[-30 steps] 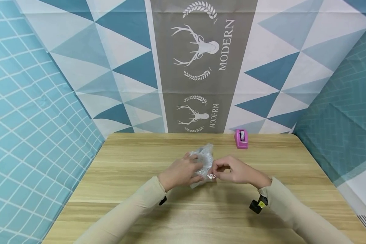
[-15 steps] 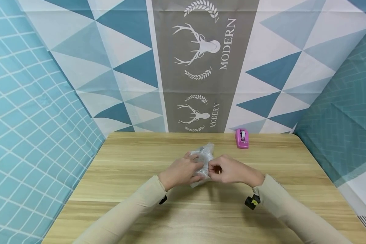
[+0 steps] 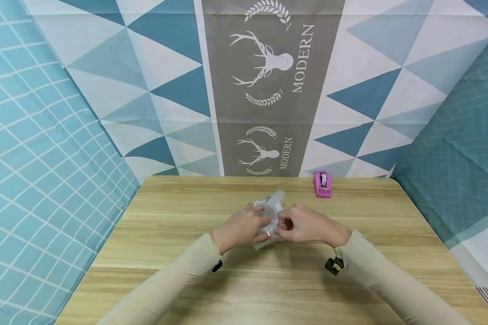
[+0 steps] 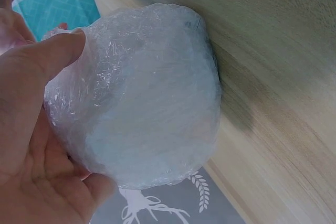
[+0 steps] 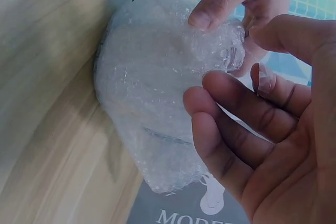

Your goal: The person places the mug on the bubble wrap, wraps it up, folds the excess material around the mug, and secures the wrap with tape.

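Observation:
A bundle in bubble wrap [image 3: 273, 208] is in the middle of the wooden table [image 3: 179, 203]. My left hand [image 3: 244, 228] grips it from the left; in the left wrist view, the thumb [image 4: 65, 51] lies on the near face and fingers go behind. At the bundle's right edge is my right hand [image 3: 307, 224], fingers curled. A short strip of clear tape [image 5: 266, 81] clings to its index finger, with the thumb [image 5: 286, 35] opposite. The strip's far end is hard to make out against the shiny wrap. What the wrap covers cannot be made out.
A pink tape dispenser [image 3: 322, 185] stands near the table's back edge, right of the bundle. Behind the table hangs a patterned backdrop [image 3: 264, 149] with deer heads; teal and blue cloths close off the sides.
My right hand has moved left, bringing the clear tape against the bundle's near right edge. My left hand and the bundle have stayed in place.

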A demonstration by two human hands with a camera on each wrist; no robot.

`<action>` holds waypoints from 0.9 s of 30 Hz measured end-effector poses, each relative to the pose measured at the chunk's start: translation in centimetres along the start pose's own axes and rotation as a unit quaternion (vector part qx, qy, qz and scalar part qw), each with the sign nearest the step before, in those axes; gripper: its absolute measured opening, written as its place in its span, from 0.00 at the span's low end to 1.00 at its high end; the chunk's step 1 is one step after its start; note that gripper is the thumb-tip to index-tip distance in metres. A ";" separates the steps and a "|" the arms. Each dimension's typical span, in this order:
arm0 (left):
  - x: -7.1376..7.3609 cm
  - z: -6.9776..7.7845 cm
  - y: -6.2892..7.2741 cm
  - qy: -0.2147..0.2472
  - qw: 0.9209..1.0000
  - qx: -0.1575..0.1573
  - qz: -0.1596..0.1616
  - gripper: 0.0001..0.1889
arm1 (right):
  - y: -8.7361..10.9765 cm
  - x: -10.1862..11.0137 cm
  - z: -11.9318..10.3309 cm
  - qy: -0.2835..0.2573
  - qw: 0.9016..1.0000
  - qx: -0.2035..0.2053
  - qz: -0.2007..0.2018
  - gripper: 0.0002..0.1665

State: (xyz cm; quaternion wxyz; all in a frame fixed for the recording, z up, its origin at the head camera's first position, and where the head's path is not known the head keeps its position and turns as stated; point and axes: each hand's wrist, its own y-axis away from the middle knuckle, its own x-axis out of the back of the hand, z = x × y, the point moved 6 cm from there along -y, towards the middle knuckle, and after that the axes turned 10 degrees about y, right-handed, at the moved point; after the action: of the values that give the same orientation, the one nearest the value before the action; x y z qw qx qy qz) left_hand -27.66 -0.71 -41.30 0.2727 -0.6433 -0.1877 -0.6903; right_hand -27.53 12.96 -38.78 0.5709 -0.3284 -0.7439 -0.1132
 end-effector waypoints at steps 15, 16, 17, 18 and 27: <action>0.2 0.2 0.4 -0.011 1.000 -0.017 0.009 0.16 | -1.0 -0.4 0.9 0.047 0.998 -0.044 -0.022 0.26; 0.2 0.2 0.4 -0.013 1.000 -0.017 0.007 0.17 | -1.0 -0.4 0.9 0.048 0.997 -0.049 -0.024 0.26; 0.2 0.2 0.3 -0.017 1.000 -0.015 0.003 0.18 | -1.1 -0.4 1.0 0.047 0.997 -0.055 -0.026 0.25; 0.1 0.3 0.3 -0.021 1.000 -0.014 -0.002 0.18 | -1.1 -0.4 1.1 0.046 0.997 -0.058 -0.026 0.25; 0.0 0.4 0.4 -0.017 1.000 0.003 -0.021 0.24 | -1.4 -0.6 1.1 0.038 0.997 -0.055 -0.023 0.22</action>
State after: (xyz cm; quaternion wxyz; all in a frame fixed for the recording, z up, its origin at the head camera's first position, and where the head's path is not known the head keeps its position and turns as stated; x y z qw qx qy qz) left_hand -27.10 -0.75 -41.33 0.2567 -0.6500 -0.2083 -0.6843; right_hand -29.16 12.32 -39.43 0.5771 -0.3375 -0.7216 -0.1799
